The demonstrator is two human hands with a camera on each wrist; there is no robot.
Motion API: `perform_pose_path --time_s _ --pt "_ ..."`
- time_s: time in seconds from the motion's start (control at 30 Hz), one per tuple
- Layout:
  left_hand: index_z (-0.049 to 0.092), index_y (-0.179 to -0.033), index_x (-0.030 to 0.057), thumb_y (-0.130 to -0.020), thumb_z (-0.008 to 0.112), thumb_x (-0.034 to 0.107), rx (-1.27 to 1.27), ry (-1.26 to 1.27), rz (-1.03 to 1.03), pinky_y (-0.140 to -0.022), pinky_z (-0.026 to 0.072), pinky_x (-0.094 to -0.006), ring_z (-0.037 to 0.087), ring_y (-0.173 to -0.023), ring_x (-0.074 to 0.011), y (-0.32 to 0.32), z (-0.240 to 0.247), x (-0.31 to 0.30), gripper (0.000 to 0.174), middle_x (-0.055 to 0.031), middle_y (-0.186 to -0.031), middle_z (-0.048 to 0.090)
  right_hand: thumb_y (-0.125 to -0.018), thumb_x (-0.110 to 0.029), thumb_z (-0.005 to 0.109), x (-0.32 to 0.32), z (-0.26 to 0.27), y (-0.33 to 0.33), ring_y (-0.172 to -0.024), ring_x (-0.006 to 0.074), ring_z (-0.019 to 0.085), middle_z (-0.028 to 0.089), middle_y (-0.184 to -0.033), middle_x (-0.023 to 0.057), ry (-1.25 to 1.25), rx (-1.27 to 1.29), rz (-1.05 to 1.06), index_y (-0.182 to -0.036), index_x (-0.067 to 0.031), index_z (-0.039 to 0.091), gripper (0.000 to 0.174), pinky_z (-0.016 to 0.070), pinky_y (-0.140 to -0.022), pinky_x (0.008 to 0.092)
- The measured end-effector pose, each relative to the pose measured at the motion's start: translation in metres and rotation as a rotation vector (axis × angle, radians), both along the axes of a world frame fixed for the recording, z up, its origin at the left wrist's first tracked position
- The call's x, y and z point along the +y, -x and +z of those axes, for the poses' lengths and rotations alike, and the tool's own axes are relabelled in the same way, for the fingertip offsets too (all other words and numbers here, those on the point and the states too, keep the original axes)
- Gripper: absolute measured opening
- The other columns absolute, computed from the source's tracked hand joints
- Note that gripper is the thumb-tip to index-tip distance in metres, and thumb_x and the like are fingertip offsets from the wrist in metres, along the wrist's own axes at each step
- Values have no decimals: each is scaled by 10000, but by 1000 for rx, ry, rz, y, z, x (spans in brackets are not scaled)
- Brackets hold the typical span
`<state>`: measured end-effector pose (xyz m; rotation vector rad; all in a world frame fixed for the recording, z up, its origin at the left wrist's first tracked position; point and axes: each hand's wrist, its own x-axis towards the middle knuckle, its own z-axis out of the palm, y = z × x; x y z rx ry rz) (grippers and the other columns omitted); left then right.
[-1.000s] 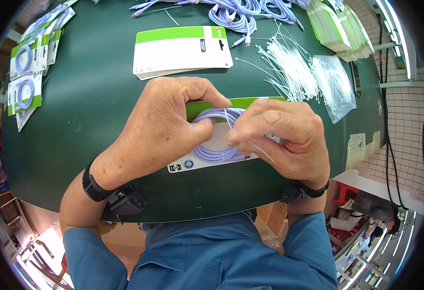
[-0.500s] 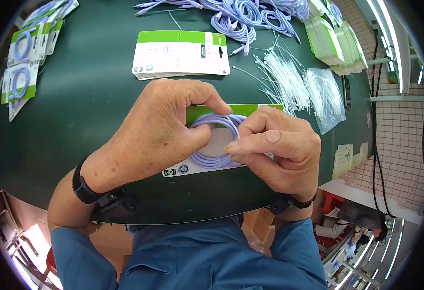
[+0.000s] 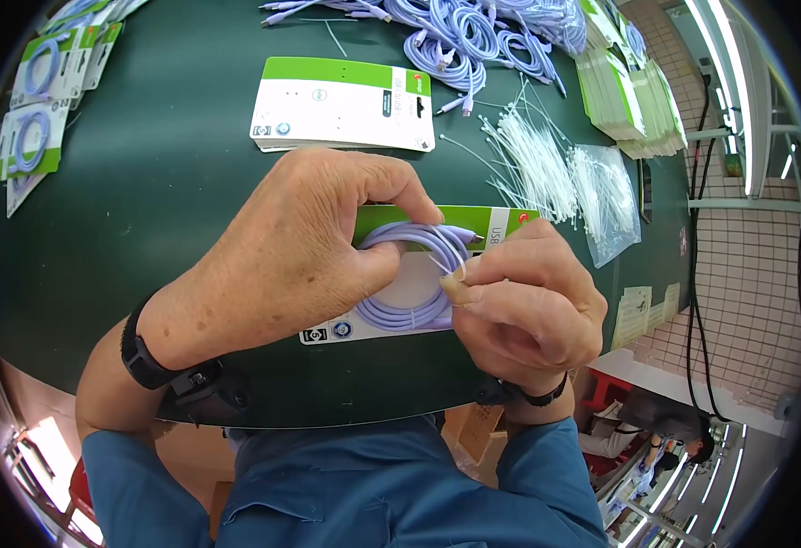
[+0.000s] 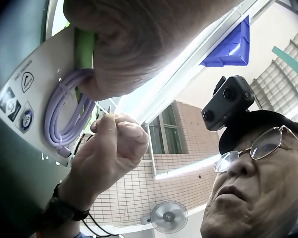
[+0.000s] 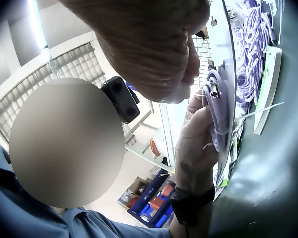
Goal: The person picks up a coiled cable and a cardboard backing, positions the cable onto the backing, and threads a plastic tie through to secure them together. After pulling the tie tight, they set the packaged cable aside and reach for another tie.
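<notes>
A purple USB cable coil [image 3: 389, 314] lies against a green-and-white packaging card [image 3: 501, 220]. My left hand [image 3: 295, 242] grips coil and card at the left, thumb in the ring and index fingertip at the top edge. A white cable tie [image 3: 440, 265] crosses the upper right of the coil. With thumb and index finger, my right hand [image 3: 533, 306] pinches this tie beside the ring. Another thin tie [image 4: 66, 90] circles the coil in the left wrist view. From behind the card, a white strip [image 5: 268, 108] sticks out in the right wrist view.
Beyond the hands lies a stack of cards [image 3: 341, 105]. Loose purple cables [image 3: 474, 32] are heaped at the back. White cable ties [image 3: 533, 164] and a clear bag of ties [image 3: 606, 201] lie right; more card stacks [image 3: 642, 100] stand behind. Finished packs [image 3: 31, 142] lie left.
My right hand has drawn the tie's loose end down and to the right, and a cable plug now shows at the coil's upper right. My left hand keeps its hold.
</notes>
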<state>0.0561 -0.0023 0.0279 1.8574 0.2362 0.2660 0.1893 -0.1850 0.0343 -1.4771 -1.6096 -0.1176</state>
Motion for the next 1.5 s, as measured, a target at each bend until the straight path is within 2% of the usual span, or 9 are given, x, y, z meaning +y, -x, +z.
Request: perform_pose_path --time_s 0.2,0.6,0.77,0.87,1.2,1.33,1.43,1.5 --pt "759 -999 -31 -746 636 -44 -6 4 -2 -808 575 -278 709 -852 -133 -2 -2 1 282 -101 -935 770 -702 110 824 1 1 0 -648 196 598 707 -867 103 54 -4 -18 -901 -111 597 375 457 -549 297" --pt "761 -998 -26 -749 631 -47 53 -8 -24 -800 573 -270 706 -860 -123 -3 -4 0 282 -85 -930 763 -683 147 819 2 2 -3 -642 195 596 704 -852 108 62 33 6 -901 -118 568 425 459 -547 306" --pt "761 -1004 -25 -744 627 -51 60 0 -30 -807 570 -266 703 -870 -118 -3 -5 -1 293 -83 -937 761 -659 104 832 1 2 3 -640 204 614 695 -856 83 -6 162 -23 -804 -80 607 325 485 -549 293" --pt "760 -1007 -25 -742 623 -53 75 26 -34 -808 569 -264 703 -869 -117 -3 -4 -2 300 -83 -943 761 -666 159 825 -2 7 0 -624 170 581 708 -855 114 71 98 12 -915 -145 509 505 445 -557 304" --pt "754 -1020 -27 -739 611 -59 17 11 -38 -802 570 -259 701 -863 -114 -3 -7 -2 316 -81 -943 760 -658 163 826 -2 8 1 -620 162 581 710 -852 112 82 104 20 -898 -147 503 508 429 -552 307" --pt "749 -1019 -31 -741 612 -52 52 59 -41 -827 568 -268 700 -879 -117 -3 -6 -2 311 -81 -939 759 -655 164 826 -2 7 0 -619 164 578 708 -846 113 69 106 18 -885 -142 503 500 425 -546 305" --pt "745 -1009 -32 -742 615 -37 64 -11 -43 -860 564 -277 701 -898 -125 -4 -7 0 297 -88 -935 758 -656 162 827 0 6 0 -619 167 578 706 -841 114 67 96 15 -877 -135 508 488 430 -543 304" --pt "743 -1008 -31 -743 615 -33 64 -11 -45 -867 563 -280 701 -901 -128 -4 -7 1 294 -89 -933 757 -650 118 833 3 2 0 -623 189 597 699 -840 85 41 105 -4 -810 -97 561 382 461 -528 295"
